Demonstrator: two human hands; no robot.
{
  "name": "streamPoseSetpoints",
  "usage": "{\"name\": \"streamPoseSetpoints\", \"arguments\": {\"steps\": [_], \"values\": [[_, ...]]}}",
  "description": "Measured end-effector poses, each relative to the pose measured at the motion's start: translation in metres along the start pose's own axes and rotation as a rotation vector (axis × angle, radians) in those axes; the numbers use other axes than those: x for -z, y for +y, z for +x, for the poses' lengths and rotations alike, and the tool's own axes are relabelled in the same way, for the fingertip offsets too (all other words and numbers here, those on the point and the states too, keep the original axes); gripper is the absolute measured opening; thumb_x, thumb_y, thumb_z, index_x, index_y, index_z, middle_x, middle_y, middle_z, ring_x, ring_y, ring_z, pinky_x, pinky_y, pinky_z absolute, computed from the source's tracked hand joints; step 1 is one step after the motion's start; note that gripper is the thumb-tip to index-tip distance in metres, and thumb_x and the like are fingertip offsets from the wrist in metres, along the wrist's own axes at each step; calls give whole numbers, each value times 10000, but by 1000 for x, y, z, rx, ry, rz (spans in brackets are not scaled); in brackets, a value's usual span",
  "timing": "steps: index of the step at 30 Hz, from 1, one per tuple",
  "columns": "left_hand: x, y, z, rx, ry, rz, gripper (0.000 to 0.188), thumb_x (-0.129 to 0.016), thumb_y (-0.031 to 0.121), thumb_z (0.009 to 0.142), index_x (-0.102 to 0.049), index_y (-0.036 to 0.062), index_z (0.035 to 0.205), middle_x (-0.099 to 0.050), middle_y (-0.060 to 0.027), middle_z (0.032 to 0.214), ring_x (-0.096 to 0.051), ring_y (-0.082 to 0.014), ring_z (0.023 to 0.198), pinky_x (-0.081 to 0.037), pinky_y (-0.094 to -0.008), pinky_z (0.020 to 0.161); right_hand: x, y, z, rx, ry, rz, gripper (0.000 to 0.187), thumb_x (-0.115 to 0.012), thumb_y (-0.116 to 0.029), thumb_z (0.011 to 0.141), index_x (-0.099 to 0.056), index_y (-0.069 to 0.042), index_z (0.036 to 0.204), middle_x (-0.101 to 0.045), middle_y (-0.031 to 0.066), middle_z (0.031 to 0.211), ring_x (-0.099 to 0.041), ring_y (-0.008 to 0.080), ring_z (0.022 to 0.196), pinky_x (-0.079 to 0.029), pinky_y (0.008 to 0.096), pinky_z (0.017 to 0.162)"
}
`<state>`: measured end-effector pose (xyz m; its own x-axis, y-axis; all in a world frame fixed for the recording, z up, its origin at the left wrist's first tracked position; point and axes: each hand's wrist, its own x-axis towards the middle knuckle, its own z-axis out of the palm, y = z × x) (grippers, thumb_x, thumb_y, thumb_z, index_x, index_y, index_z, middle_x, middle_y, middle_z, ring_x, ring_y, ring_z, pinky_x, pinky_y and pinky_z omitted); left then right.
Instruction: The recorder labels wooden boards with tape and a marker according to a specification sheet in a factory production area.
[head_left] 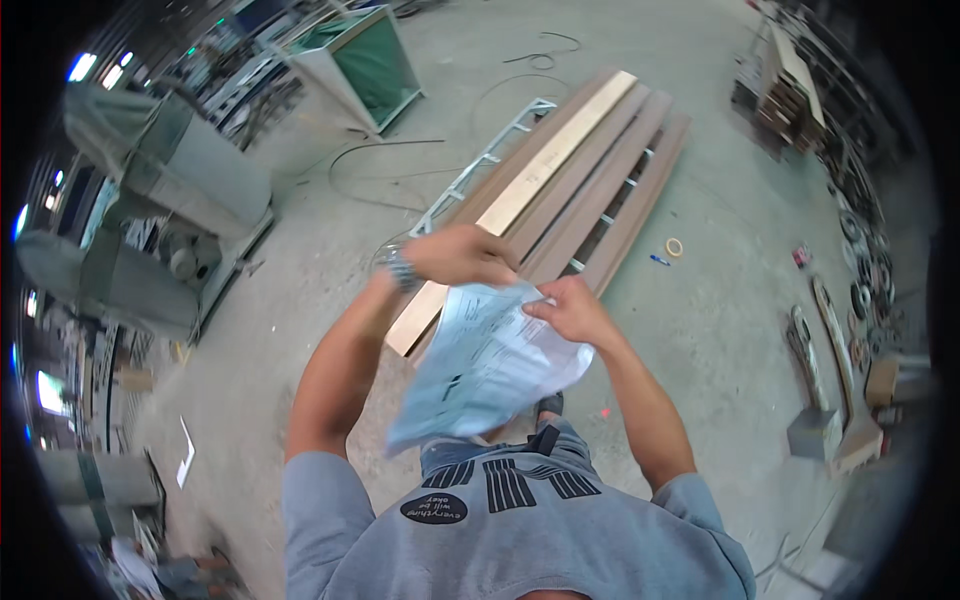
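Printed paper sheets (490, 350) hang in front of my body, slightly blurred and bent along their lower edge. My left hand (465, 255), with a metal watch at the wrist, pinches their top edge. Close beside it, my right hand (572, 310) grips the upper right corner between thumb and fingers. Beyond both hands lie several long boards on a light metal rack (470, 178). One pale wooden board (545, 165) lies among brown boards (590, 190); the papers hide part of their near ends.
On the floor right of the boards lie a tape roll (674, 247) and a blue marker (660, 260). Grey machinery (200, 190) stands at left, a green-lined frame box (370, 70) at far left. Stacked planks (790, 90) and metal parts (830, 360) line the right side.
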<state>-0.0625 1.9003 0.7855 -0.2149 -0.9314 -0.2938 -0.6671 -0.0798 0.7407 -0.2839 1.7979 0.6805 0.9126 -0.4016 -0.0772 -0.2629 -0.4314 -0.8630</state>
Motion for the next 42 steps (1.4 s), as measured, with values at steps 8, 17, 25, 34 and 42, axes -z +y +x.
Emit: {"name": "streamPoseSetpoints", "arguments": {"steps": [8, 17, 25, 34, 42], "values": [[-66, -254, -184, 46, 62, -1108, 890, -495, 692, 901, -496, -72, 1358, -613, -184, 1292, -612, -294, 1155, -472, -445, 1002, -143, 24, -78, -504, 589, 920, 236, -704, -111, 875, -709, 93, 994, -726, 126, 886, -674, 186, 772, -530, 321, 712], [-115, -338, -263, 336, 129, -984, 508, -806, 169, 792, -624, -67, 1204, -704, -104, 1089, -678, -198, 956, -534, -328, 870, -264, -11, -145, -608, 957, 1093, 286, -686, -64, 873, -655, 149, 1061, -705, 186, 989, -697, 261, 834, -561, 379, 749], [-119, -329, -231, 177, 386, -1139, 316, -677, 34, 898, -641, -65, 1196, -707, -96, 1091, -669, -177, 937, -531, -306, 848, -298, -35, -164, -554, 1099, 1076, 294, -700, -73, 870, -659, 133, 1076, -713, 160, 982, -692, 226, 812, -553, 348, 736], [-96, -314, -214, 120, 457, -1080, 269, -664, 35, 908, -655, -66, 1158, -716, -88, 1050, -672, -153, 872, -542, -287, 797, -316, -35, -158, -526, 1156, 1110, 289, -696, -86, 879, -661, 126, 1072, -712, 151, 974, -687, 222, 804, -550, 354, 726], [-118, -341, -229, 290, 424, -992, 205, -660, 46, 908, -682, -50, 1088, -723, -94, 1000, -677, -164, 823, -544, -297, 755, -351, -10, -154, -599, 1138, 1217, 308, -652, -50, 894, -616, 128, 1142, -693, 186, 1059, -697, 284, 888, -562, 404, 804]]}}
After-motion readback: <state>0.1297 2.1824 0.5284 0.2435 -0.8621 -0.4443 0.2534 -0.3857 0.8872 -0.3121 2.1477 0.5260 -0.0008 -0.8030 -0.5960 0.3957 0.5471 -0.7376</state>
